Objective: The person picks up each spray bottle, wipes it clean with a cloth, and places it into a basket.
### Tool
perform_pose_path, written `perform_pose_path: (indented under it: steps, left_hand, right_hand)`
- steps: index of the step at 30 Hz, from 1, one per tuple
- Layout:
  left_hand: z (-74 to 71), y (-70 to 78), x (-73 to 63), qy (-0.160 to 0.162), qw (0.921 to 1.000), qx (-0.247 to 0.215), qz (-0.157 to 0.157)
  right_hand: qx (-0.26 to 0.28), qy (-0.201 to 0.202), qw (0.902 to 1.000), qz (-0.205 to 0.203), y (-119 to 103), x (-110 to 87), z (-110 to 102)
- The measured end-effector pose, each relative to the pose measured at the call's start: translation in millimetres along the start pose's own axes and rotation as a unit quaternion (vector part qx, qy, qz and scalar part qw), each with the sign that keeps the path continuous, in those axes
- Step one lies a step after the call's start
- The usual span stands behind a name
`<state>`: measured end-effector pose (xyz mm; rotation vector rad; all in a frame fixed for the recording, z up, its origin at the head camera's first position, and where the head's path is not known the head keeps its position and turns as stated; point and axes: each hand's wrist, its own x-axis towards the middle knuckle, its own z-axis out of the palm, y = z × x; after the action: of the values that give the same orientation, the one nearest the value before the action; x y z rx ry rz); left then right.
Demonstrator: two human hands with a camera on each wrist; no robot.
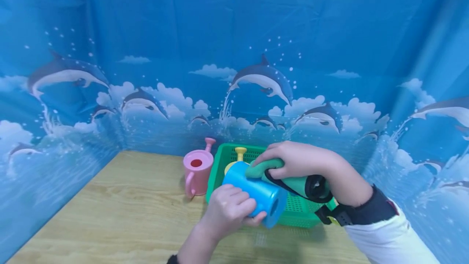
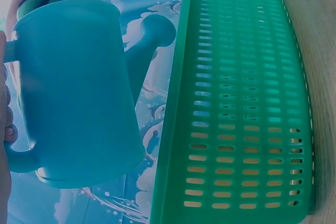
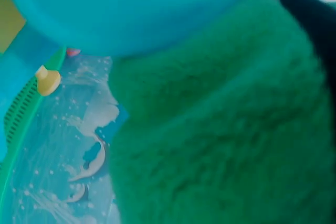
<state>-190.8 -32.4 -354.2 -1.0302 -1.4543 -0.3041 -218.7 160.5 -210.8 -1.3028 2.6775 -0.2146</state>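
A blue watering can (image 1: 239,175) is held tilted over the green basket by my left hand (image 1: 229,207), whose fingers curl round its handle. In the left wrist view the can's side and spout (image 2: 139,66) show, with fingertips at the handle on the left edge. My right hand (image 1: 294,158) grips a fuzzy green cloth (image 1: 296,184) with black edging and lays part of it against the can's upper side. Up close in the right wrist view, the cloth (image 3: 226,124) meets the can's rounded edge and hides my right fingers.
Below the can stands a green slotted basket (image 1: 293,220), with a yellow watering can (image 1: 240,152) inside it, mostly hidden. A pink watering can (image 1: 199,178) stands left of the basket on the wooden table (image 1: 121,203). Behind hangs a blue dolphin curtain (image 1: 205,31).
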Motion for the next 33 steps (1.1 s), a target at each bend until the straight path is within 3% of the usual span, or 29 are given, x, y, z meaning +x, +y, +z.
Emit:
perform_pose_path:
  steps: [8, 12, 20, 33]
  left_hand:
    - [-1.4, -1.5, 1.1, 0.006, 1.0000, 0.003, 0.007]
    - [-2.7, -1.7, 1.9, 0.006, 0.9999, 0.007, 0.008]
    - [-3.9, -1.9, 3.6, 0.016, 0.9996, 0.011, 0.022]
    - [-4.8, 2.9, 6.6, 0.032, 0.9994, -0.008, 0.007]
  right_hand:
    - [0.023, -0.013, 0.9997, 0.002, 4.9, -22.2, -6.2]
    - [0.029, -0.005, 0.9995, -0.009, 6.1, -22.6, -6.1]
    - [0.039, 0.012, 0.9991, -0.007, 14.7, 3.9, 8.0]
    - [0.062, 0.026, 0.9977, -0.014, 12.7, 37.3, 9.9]
